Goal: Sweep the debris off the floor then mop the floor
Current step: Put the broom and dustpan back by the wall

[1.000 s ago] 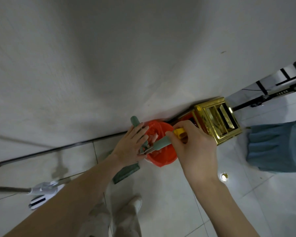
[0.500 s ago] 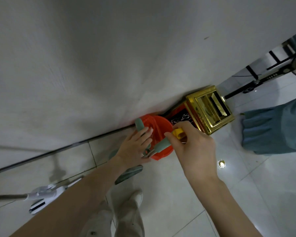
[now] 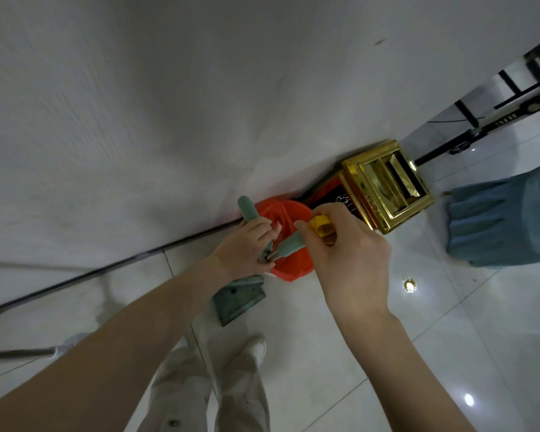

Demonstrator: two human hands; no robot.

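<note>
left hand: curled around the teal-gripped handle that stands up beside the red bin, fingers wrapped at its lower end, near where a metal shaft shows.
right hand: thumb and fingers pinched on the yellow end cap of a second teal grip, held slanted over the bin.
red bin: round, plastic, on the tile against the foot of the white wall; both hands work right above it.
dustpan: a dark green flat pan below the left wrist, low by the floor; whether it rests on the tile i cannot tell.
mop: pale head and metal pole lying at the far left, well apart from the hands.
floor: glossy pale tile; no debris is clear enough to make out here.
gold box: shiny, just beside the bin on the right, against the wall.
blue cloth: hanging at the right edge.
step, my guess: gathering the broom and dustpan set, sweeping not begun.
risk one: the two handles meet close together above the bin; pulling one while the other is caught could tip the bin.
risk two: a pinch on the smooth cap alone is a weak hold; the handle could slip and drop on the tile.
risk three: a swung handle could knock the gold box.
</note>
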